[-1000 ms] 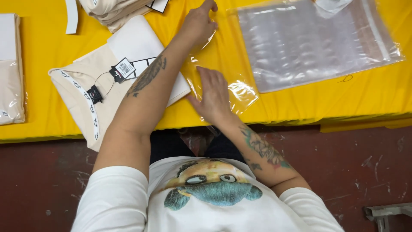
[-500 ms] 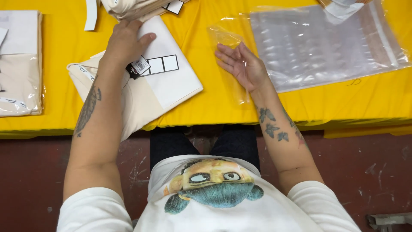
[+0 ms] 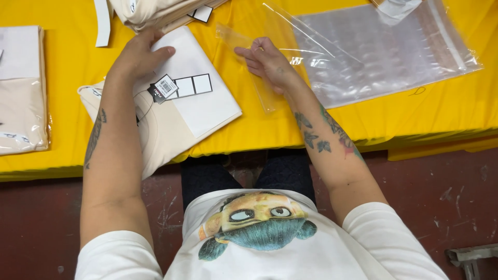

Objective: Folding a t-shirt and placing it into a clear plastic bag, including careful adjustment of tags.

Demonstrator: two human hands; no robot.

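My left hand (image 3: pixel 139 56) lies palm down on a white card sheet (image 3: pixel 205 106) that rests on a folded cream garment (image 3: pixel 161 132) at the near edge of the yellow table (image 3: pixel 436 111). A hang tag (image 3: pixel 165 86) on a cord sits just below that hand. To the right, my right hand (image 3: pixel 267 63) pinches a narrow clear plastic bag (image 3: pixel 232 39) that lies creased on the table, with the fingers curled around its edge.
A stack of larger clear bags (image 3: pixel 373 49) lies at the right. A bagged cream garment (image 3: pixel 21 103) sits at the far left. More folded garments (image 3: pixel 150 10) and a white strip (image 3: pixel 102 23) are at the back. The floor below is dark red.
My left hand has pulled back from far across the table onto the folded garment. My right hand has picked up the clear bag and moved it farther from the table's near edge.
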